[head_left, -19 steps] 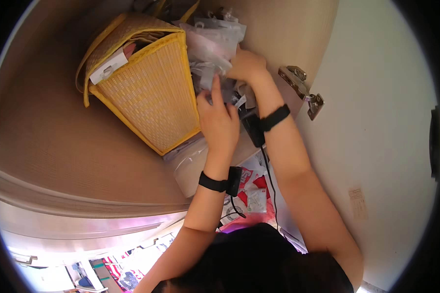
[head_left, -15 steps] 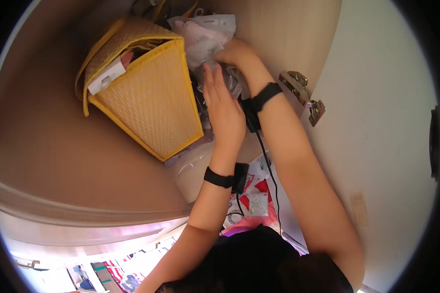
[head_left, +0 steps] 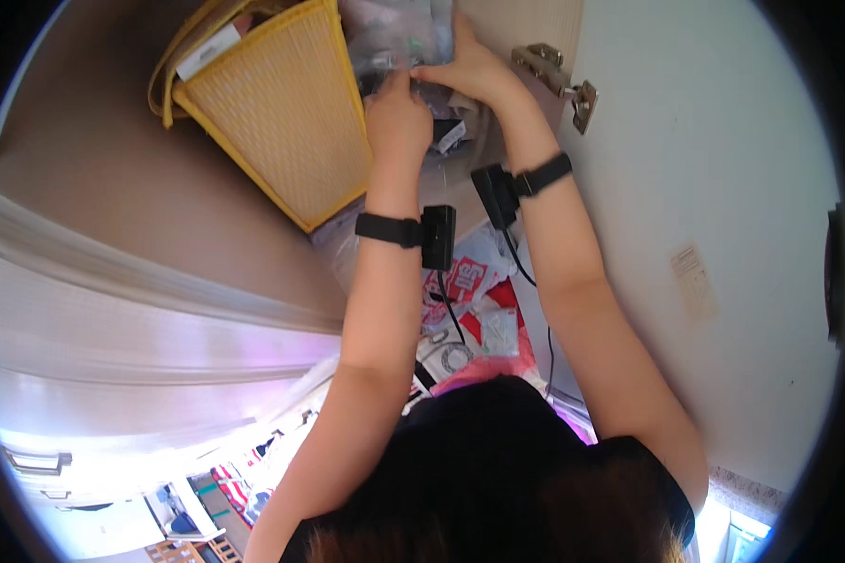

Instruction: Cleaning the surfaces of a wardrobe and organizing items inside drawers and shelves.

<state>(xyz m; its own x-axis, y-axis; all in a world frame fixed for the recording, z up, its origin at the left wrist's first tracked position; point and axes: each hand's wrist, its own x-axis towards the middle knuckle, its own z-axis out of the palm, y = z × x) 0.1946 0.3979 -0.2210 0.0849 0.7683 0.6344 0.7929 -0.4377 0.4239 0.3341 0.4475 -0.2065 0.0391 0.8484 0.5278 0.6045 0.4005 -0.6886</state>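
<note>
Both my arms reach up into a cupboard beside a yellow-edged woven basket [head_left: 282, 117]. Right of the basket lies a clear plastic bag [head_left: 394, 28] with pale, soft contents, partly cut off by the upper edge. My left hand [head_left: 401, 127] is at its lower edge, index finger pointing up and the other fingers curled in against the plastic. My right hand [head_left: 469, 70] spreads against the bag's right side, its thumb reaching across toward my left index finger. Below the hands a dark bundle with a white tag [head_left: 451, 136] shows.
A white box [head_left: 208, 52] sticks out of the basket. On the right are a metal hinge [head_left: 554, 75] and a white door [head_left: 723, 188]. Lower down lie red-and-white plastic bags [head_left: 469, 281]. Black cables [head_left: 451, 305] hang from the wrist straps.
The view has shifted, so basket and bag sit higher in the picture. My left hand has gone from flat fingers to a pointing index finger; my right hand has spread its thumb and fingers.
</note>
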